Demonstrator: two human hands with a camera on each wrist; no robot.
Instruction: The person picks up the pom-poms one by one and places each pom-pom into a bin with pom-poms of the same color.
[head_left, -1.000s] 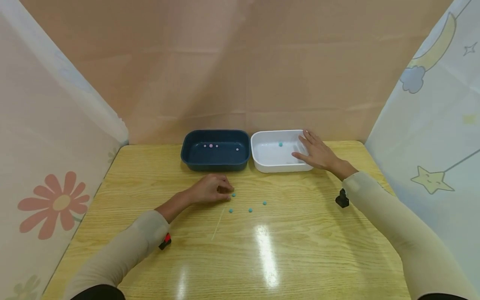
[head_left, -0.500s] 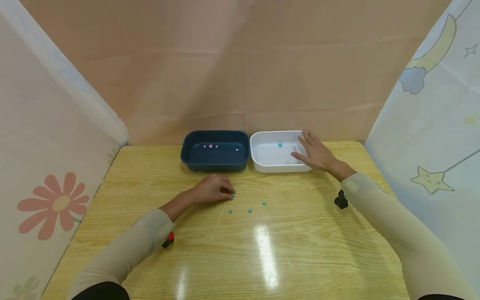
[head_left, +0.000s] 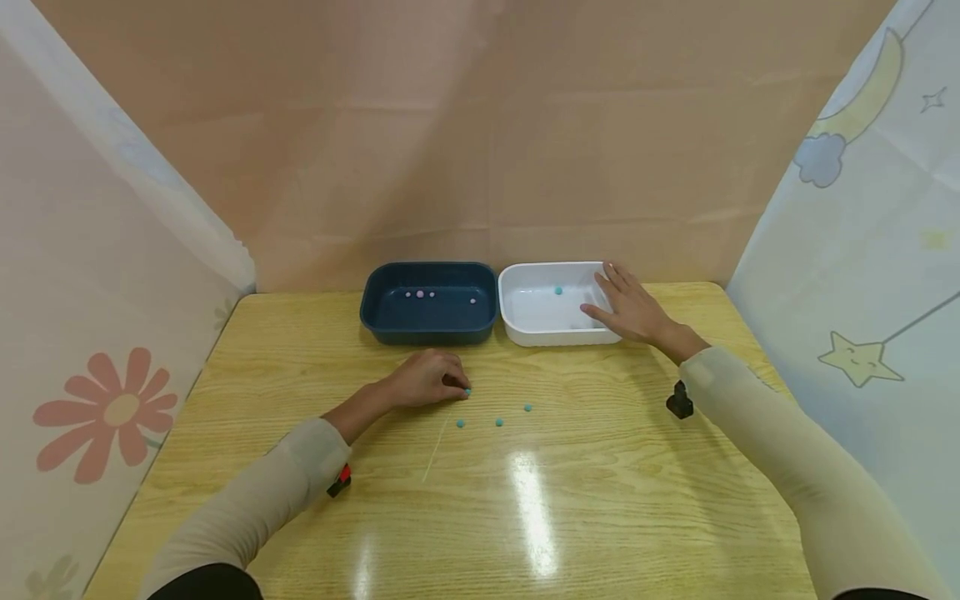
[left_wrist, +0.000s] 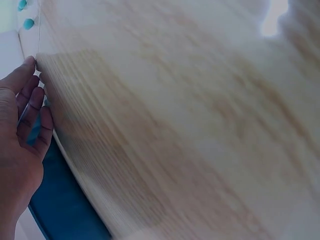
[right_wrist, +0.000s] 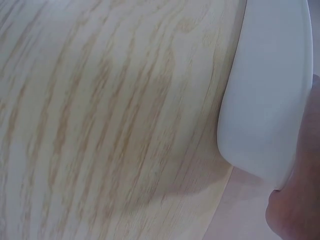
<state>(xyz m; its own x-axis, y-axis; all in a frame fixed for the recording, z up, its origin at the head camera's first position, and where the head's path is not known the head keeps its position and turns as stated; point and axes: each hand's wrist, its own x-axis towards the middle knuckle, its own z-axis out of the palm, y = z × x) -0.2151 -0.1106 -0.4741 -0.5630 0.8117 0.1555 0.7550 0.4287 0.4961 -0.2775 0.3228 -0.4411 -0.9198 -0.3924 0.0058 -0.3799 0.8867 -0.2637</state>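
Observation:
In the head view my left hand [head_left: 427,379] is low over the table, its thumb and index fingertip pinching a small turquoise ball [head_left: 468,392] at the tabletop. The left wrist view shows this hand [left_wrist: 25,125] at the left edge, the ball mostly hidden by the fingers. Several other turquoise balls, such as one ball [head_left: 499,422], lie close by. My right hand [head_left: 633,310] rests with spread fingers on the right end of the white tray [head_left: 562,337]. Inside that tray lies one turquoise ball [head_left: 558,291].
Left of the white tray, close against it, stands a dark blue tray [head_left: 429,336] holding several small pink balls [head_left: 420,294]. Both stand at the back of the wooden table [head_left: 600,500], before a brown backdrop [head_left: 480,167]. Patterned panels flank the table on both sides.
My left hand has shifted slightly right, and its fingertips have closed on the turquoise ball beside them. The right hand stays on the white tray.

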